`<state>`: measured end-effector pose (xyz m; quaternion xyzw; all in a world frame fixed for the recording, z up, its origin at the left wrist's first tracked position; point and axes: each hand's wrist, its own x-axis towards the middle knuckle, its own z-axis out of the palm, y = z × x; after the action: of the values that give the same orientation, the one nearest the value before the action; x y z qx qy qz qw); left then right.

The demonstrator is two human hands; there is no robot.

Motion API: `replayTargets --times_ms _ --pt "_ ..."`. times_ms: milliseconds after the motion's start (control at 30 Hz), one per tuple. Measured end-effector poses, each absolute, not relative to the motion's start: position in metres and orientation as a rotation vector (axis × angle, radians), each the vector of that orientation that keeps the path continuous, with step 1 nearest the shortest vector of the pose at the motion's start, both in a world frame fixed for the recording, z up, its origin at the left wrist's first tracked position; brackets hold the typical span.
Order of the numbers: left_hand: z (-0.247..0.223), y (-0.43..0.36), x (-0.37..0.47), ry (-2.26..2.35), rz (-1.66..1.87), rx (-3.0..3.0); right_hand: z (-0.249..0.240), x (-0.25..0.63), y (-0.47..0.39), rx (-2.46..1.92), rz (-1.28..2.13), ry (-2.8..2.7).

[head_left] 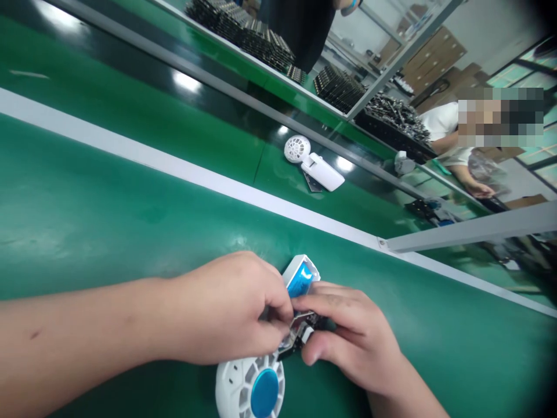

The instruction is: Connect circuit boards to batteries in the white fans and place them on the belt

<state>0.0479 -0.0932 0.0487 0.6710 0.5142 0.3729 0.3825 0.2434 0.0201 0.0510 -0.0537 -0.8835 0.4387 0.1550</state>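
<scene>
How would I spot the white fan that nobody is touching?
Find the long white rail crossing the green surface. Just beyond it, near the picture's middle, lies a white handheld fan. Unlike the opened fan being handled, its round grille shows no blue disc.

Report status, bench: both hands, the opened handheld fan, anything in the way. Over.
Left hand: fingertips at opened handheld fan, pinch hidden. Right hand: grip beside its circuit board. Fingers partly block the view. Second fan beyond white rail. Over.

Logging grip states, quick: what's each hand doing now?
Left hand: pinched closed, contents hidden.
Right hand: holding the circuit board between thumb and fingers.
</scene>
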Motion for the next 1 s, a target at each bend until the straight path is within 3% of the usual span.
replayTargets --times_ms 167,400,1000 --pt "0.054 -0.094 0.048 1.286 0.884 1.620 0.050 0.244 0.018 -0.250 1.196 -2.501" --pt "0.054 -0.094 0.052 1.344 0.964 1.223 0.043 0.243 0.020 -0.233 0.836 -2.479" --pt "0.044 -0.098 0.068 1.353 1.058 1.092 0.042 0.240 0.015 -0.154 0.655 -2.499"
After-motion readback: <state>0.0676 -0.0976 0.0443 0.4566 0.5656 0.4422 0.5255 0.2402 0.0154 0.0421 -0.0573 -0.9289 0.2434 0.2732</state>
